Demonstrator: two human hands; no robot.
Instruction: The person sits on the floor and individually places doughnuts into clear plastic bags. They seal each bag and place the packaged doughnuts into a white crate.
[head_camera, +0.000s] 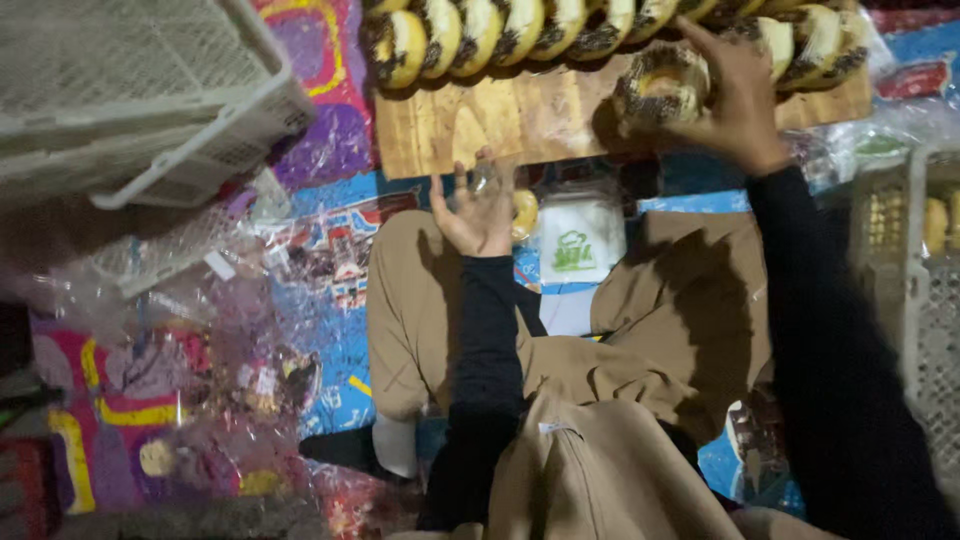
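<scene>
Right hand (735, 100) is up on the board (480, 125), fingers curled round a seeded ring bun (660, 85) — a loose, cupping grip, thumb side tucked under, fingertips over the top edge. The bun sits at the right end of the board, just in front of the row (600, 30) of buns that runs along the far edge, each one leaning on the next. It looks part lifted; whether it is clear of the wood, I cannot tell.

Left hand (483, 210) waits lower down, at the near edge of the board, palm up and fingers spread. Something clear and thin seems to lie across the fingers, likely a bit of plastic wrap — too blurred to be sure, so I cannot say the hand has closed on anything. Just beside it sits a small white bag (580, 238) with a green mark, between the knees.

To handle this well, I'd judge the light grip is right: the seeds sit on the surface and a squeeze would rub them off or dent the crust. Keep the lift straight and clear of the row, since the neighbours lean and a knock could topple them. Bring the bun down to the open palm, not across the lap at speed.

Around the lap: a white crate (140, 90) tilted at upper left, crumpled plastic (220, 350) on the bright mat (330, 130), and another crate (910, 260) at the right with more pale buns inside.
</scene>
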